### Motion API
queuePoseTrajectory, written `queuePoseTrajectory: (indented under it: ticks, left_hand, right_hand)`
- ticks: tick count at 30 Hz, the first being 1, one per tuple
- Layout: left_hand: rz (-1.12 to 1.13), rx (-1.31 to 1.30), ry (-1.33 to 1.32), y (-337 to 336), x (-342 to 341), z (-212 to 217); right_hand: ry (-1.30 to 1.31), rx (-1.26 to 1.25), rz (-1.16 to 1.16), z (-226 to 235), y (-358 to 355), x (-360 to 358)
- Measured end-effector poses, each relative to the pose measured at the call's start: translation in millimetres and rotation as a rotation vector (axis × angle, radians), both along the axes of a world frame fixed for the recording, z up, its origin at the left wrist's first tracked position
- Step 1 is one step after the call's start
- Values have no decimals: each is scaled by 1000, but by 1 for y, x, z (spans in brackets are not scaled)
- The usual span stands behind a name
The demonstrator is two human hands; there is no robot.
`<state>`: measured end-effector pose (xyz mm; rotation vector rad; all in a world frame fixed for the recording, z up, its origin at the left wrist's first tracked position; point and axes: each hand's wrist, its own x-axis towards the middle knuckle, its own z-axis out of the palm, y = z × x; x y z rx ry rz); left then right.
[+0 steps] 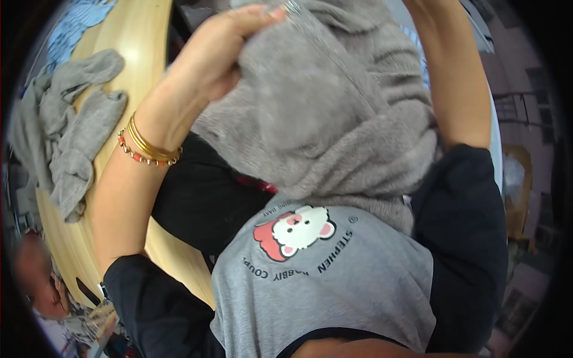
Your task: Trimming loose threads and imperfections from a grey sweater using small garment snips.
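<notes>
A person's left hand (221, 53) grips a grey knitted garment (334, 113) raised chest-high; more grey clothing (71, 131) lies on the wooden table (137, 53).

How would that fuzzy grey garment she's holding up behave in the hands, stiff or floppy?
Probably floppy: the grey knit garment sags in soft folds below the left hand that grips its top edge. It looks fluffy, so likely not slippery. It seems fairly light, since it hangs freely from raised arms; the right hand is out of frame. It should not roll or break.
</notes>
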<state>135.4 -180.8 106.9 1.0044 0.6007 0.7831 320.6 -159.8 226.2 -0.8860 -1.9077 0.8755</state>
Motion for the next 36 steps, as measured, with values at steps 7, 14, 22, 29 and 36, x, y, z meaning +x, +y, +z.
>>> queuePoseTrajectory:
  ticks: [7,14,22,29,36]
  left_hand:
    - [483,-61,-365,139,-149,7]
    - [721,122,-415,125,-324,6]
    - [233,30,171,25,-83,18]
    - [209,261,129,5,-37,11]
    - [258,260,214,-11,-23,-6]
  right_hand:
    - [-165,-136,-250,45,-2,-14]
    - [-362,112,-151,4,44,0]
    - [-13,-239,54,-38,19,-37]
    - [-85,-231,75,-107,6,11]
    - [3,-321,97,-146,3,14]
